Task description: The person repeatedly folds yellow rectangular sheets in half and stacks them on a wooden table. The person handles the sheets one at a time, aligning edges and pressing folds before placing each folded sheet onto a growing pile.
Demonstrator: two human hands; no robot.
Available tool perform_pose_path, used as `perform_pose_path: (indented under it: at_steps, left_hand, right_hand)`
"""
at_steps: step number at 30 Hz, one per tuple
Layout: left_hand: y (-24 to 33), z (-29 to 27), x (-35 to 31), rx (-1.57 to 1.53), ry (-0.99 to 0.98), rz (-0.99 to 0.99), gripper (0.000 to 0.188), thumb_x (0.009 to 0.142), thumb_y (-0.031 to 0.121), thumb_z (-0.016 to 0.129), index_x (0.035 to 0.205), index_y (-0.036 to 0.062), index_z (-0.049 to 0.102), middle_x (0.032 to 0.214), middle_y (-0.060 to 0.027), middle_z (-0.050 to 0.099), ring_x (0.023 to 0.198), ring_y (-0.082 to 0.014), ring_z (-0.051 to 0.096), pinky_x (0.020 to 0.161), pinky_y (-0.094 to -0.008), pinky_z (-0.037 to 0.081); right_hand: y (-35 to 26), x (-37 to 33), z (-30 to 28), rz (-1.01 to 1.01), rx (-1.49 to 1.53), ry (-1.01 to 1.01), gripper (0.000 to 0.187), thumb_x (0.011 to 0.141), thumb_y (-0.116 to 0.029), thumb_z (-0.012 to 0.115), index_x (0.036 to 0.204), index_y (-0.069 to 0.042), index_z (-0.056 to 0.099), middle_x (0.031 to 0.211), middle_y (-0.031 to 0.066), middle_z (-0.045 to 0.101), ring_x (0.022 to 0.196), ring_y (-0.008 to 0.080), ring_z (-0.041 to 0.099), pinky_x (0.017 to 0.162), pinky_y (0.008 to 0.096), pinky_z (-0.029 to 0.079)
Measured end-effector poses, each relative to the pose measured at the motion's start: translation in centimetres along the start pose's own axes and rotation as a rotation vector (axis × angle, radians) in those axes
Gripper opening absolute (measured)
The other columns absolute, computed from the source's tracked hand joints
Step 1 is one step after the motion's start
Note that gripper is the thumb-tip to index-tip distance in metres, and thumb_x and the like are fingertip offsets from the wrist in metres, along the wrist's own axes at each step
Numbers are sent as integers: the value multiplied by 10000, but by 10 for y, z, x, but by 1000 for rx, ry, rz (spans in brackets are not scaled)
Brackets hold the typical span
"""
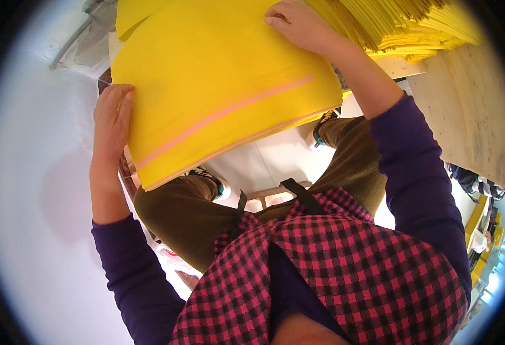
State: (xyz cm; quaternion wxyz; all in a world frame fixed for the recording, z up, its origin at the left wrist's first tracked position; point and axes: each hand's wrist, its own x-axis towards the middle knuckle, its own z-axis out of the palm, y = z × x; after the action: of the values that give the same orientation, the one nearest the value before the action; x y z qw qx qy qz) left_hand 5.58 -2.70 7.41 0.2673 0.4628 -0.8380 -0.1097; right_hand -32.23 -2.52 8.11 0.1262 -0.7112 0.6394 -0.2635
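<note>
A broad stack of thin yellow sheets (223,63), paper-like or cloth-like, lies before me and reaches past my knees. A pink stripe crosses the top sheet near its front edge, where several layers show. My left hand (113,119) is closed at the stack's left edge, its fingers bent along the border. Toward the far right of the top sheet, my right hand (303,26) rests with curled fingers pressed together. What those fingertips pinch, if anything, is hidden.
Folded yellow bundles (402,26) are piled at the far right, beside a pale wooden board (465,109). A white wall (39,172) stands close on my left. Below the stack are my legs, shoes and a wooden bar (278,190).
</note>
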Motion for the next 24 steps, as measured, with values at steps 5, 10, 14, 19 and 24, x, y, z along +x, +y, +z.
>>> perform_pose_path:
  at_steps: [5,10,14,19,24]
  left_hand:
    - [6,1,-27,-33,-61,-9,163,929,88,506,1037,3,592,1076,-173,586,1050,-348,531,930,-384,412]
    - [8,1,-24,-69,-10,-73,212,938,85,497,1112,5,587,1190,-164,566,1141,-327,504,999,-366,378]
    - [26,-7,-41,-53,-26,-60,289,961,163,489,1199,22,572,1303,-165,531,1243,-328,459,1062,-380,332]
    - [46,-2,-71,-15,-51,-96,415,984,302,468,1307,50,532,1423,-161,446,1349,-336,362,1118,-414,261]
    - [49,10,-79,-37,-61,-101,458,995,310,430,1354,29,474,1466,-164,390,1379,-336,314,1141,-426,211]
  right_hand:
    - [15,-23,3,-332,-48,-18,289,896,-268,527,942,-6,641,1012,159,635,994,347,570,891,424,448]
    - [26,-16,6,-271,-6,76,295,900,-271,525,992,-17,642,1021,150,636,1018,343,564,909,414,441]
    - [34,-23,-9,-349,97,197,268,904,-242,546,1001,-11,642,1019,149,645,988,342,581,891,409,454]
    - [44,-73,-29,-196,197,125,231,936,-141,550,1124,-25,618,1088,82,636,1029,202,591,908,288,446]
    - [46,-108,-27,82,449,168,264,964,-153,539,1184,-27,611,1130,30,633,1033,131,568,911,259,438]
